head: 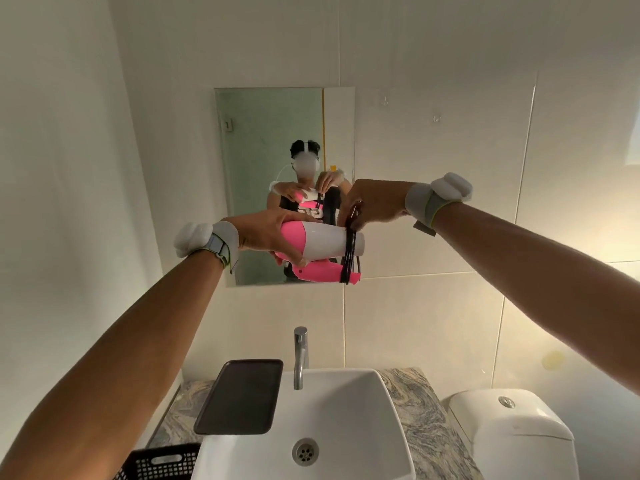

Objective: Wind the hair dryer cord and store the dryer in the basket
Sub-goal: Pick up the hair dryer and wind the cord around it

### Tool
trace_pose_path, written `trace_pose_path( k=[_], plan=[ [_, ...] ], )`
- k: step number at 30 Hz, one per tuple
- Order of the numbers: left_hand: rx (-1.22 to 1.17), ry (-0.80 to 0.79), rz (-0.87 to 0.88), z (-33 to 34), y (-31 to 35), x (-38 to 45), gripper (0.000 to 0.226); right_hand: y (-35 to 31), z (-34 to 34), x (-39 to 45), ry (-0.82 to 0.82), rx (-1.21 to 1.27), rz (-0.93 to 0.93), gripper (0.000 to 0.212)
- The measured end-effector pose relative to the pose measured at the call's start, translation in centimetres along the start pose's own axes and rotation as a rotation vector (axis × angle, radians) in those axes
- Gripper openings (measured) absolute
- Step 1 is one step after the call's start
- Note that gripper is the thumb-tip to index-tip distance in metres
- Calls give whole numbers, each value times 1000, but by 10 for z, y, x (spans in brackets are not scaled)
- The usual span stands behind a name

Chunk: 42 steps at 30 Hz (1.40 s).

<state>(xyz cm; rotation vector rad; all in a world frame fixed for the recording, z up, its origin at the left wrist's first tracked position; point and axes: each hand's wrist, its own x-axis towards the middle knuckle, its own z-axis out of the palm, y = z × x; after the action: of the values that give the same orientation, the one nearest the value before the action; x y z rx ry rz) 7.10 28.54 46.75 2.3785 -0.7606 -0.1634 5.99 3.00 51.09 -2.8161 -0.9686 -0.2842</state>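
A pink and white hair dryer [325, 244] is held up in front of the mirror, with its barrel lying sideways and its folded pink handle underneath. My left hand [273, 237] grips its pink rear end. The black cord [349, 258] is looped several times around the white barrel and the handle near the nozzle end. My right hand [374, 206] pinches the cord just above the barrel. A black perforated basket [162, 462] shows at the bottom left edge, partly cut off.
A white sink [346, 427] with a chrome tap [300, 355] lies below the hands. A dark tray [242, 396] rests on the sink's left rim. A marble counter [419, 417] and a white toilet tank [512, 431] are at right. The wall mirror [270, 133] hangs behind.
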Motion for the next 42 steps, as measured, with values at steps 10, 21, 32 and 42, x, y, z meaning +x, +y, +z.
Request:
trace_pose_path(
  k=[10,21,32,42],
  plan=[
    [-164,77,-11,20,-29,-12,71,12,99,-11,605,834,139,18],
    [-224,119,-92,35,-69,-30,66,-1,137,-13,86,1096,-1,68],
    [-254,166,-89,20,-75,-38,77,-17,153,0,300,1201,70,52],
    [-285,231,-126,26,-90,-43,82,-29,166,9,252,1283,116,38]
  ],
)
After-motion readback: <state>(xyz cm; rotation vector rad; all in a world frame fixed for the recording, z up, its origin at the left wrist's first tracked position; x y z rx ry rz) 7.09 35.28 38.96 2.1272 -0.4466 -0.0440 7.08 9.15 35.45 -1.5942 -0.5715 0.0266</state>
